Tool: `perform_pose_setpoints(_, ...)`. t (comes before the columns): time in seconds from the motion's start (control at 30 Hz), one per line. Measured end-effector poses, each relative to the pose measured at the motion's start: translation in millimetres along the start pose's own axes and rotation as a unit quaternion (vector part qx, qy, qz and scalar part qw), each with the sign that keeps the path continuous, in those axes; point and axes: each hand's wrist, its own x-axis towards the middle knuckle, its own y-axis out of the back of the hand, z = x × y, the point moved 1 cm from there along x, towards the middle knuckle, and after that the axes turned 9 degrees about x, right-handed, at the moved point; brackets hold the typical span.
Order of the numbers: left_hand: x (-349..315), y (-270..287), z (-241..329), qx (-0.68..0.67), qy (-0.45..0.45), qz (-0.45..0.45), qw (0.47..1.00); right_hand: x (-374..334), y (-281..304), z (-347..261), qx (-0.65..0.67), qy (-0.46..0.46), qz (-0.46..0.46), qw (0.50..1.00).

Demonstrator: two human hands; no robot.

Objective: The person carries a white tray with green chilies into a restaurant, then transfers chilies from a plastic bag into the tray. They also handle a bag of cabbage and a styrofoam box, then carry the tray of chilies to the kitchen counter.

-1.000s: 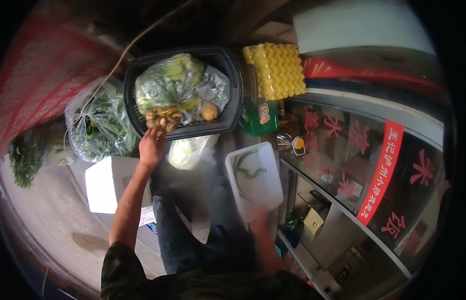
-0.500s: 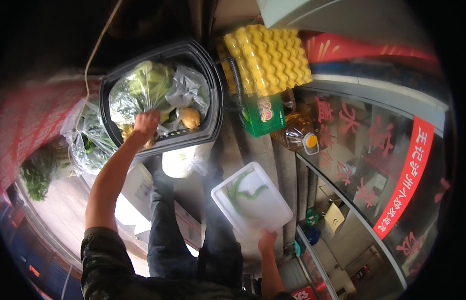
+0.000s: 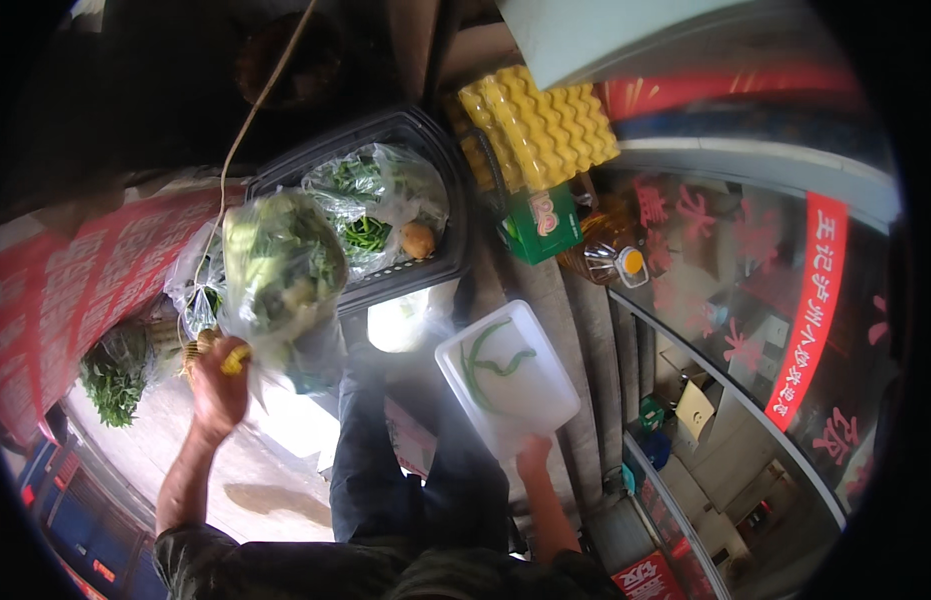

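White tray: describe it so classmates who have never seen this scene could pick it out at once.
Start at the dark trousers, lower centre. Right of them, the right hand grips a shallow white tray. Unlike the black basket of bagged greens, it holds long, loose green vegetables.

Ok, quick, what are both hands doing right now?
Left hand: closed, holding a clear vegetable bag.
Right hand: closed, holding the white tray at its near end.

The bare left hand (image 3: pixel 220 385) is gripping a clear plastic bag (image 3: pixel 310 340) of pale green vegetables (image 3: pixel 270 235), which is partly hiding a black plastic basket (image 3: pixel 410 284). The bare right hand (image 3: pixel 533 457) is holding a white rectangular tray (image 3: pixel 542 395) bearing slender, curved green produce (image 3: pixel 501 368).
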Motion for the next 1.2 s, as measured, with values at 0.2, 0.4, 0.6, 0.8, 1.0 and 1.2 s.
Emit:
perform_pose_setpoints(0.2, -21, -21, 74, -0.106, -0.185, -0.028, 0.977, -8, 8, 7, -0.029, 0.118, 0.022, 0.992)
perform_pose_setpoints(0.4, 33, -52, 157, -0.238, -0.123, -0.065, 0.961, -12, 39, -7, -0.258, 0.094, 0.007, 0.961)
perform_pose_setpoints(0.6, 54, -101, 273, -0.235, -0.327, -0.114, 0.908, -12, 68, 2, -0.049, 0.065, 0.096, 0.992)
perform_pose_setpoints(0.8, 89, -133, 363, -0.320, -0.259, -0.129, 0.902, 9, 98, 8, -0.066, 0.078, 0.122, 0.987)
perform_pose_setpoints(1.0, 79, -163, 415, -0.346, -0.256, -0.189, 0.883, 16, 103, 33, 0.063, 0.085, 0.140, 0.985)
perform_pose_setpoints(1.2, 58, -173, 409, -0.409, -0.143, -0.193, 0.880, 1, 94, 78, 0.349, -0.134, 0.116, 0.920)
